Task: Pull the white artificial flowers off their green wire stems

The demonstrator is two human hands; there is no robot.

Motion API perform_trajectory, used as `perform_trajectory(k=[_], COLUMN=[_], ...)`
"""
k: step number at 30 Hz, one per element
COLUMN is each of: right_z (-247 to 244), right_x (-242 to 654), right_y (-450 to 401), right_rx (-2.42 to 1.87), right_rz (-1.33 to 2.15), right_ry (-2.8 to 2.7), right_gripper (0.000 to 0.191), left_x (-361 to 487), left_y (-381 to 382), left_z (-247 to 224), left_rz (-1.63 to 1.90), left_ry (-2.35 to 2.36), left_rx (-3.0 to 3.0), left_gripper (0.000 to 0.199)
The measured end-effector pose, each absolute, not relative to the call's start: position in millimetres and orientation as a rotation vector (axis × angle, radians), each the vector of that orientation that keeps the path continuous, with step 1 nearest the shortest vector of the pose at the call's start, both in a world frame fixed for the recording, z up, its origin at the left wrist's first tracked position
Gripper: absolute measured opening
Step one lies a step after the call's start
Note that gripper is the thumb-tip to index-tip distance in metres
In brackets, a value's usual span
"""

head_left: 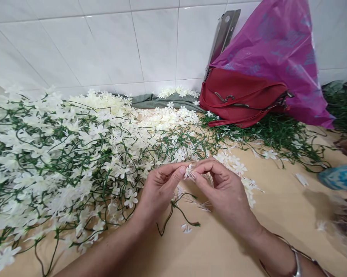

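Observation:
Between the fingertips of both hands is a small white artificial flower point(188, 171) with thin white stamens. My left hand point(161, 188) pinches it from the left with thumb and forefinger. From the right, my right hand point(219, 184) pinches at the stamens beside the petals. Just below the hands, a green wire stem point(173, 215) lies on the table point(280, 223), next to a few loose white stamens point(203, 206). A small white piece point(186, 228) rests nearer to me. The inner fingers of both hands are partly hidden.
A large heap of white flowers on green stems point(75, 154) fills the left side. Loose white petals point(173, 115) lie at the back. A red handbag point(242, 96) and a purple plastic bag point(277, 42) stand on green stems point(289, 134) by the tiled wall point(156, 46).

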State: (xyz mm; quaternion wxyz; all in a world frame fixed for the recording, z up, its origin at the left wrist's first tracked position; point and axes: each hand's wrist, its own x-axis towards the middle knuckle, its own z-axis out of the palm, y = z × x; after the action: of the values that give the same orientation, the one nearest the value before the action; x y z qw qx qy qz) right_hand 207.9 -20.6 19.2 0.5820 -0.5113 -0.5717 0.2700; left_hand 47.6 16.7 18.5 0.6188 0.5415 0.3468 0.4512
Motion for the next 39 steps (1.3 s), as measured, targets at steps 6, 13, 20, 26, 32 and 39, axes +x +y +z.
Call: perform_trajectory(k=[6, 13, 20, 26, 32, 39], right_z=[23.7, 23.7, 19.2, 18.0, 19.0, 20.9], right_x=[209.7, 209.7, 207.9, 210.7, 209.2, 206.7], right_y=[-19.7, -19.1, -21.0, -23.8, -21.8, -23.4], right_rx=[-1.249, -1.292, -1.302, -1.314, -1.259, -1.265], right_rz=[0.552, 0.498, 0.271, -0.094, 0.041, 0.110], right_ry=[-1.340, -1.419, -1.518, -1.659, -1.638, -1.638], right_gripper=[0.012, 0.014, 0.016, 0.017, 0.018, 0.019], left_x=[44.9, 45.0, 48.6, 55.5, 55.5, 53.9], left_y=[13.0, 13.6, 7.3, 2.1, 2.0, 2.5], left_z=[19.2, 19.5, 16.3, 19.1, 26.2, 27.9], left_rz=[0.995, 1.002, 1.014, 1.024, 0.961, 0.928], left_ry=[0.766, 0.823, 0.847, 0.819, 0.785, 0.718], left_rx=[1.437, 1.366, 1.489, 1.347, 1.179, 1.212], left_gripper=[0.027, 0.024, 0.025, 0.029, 0.033, 0.032])
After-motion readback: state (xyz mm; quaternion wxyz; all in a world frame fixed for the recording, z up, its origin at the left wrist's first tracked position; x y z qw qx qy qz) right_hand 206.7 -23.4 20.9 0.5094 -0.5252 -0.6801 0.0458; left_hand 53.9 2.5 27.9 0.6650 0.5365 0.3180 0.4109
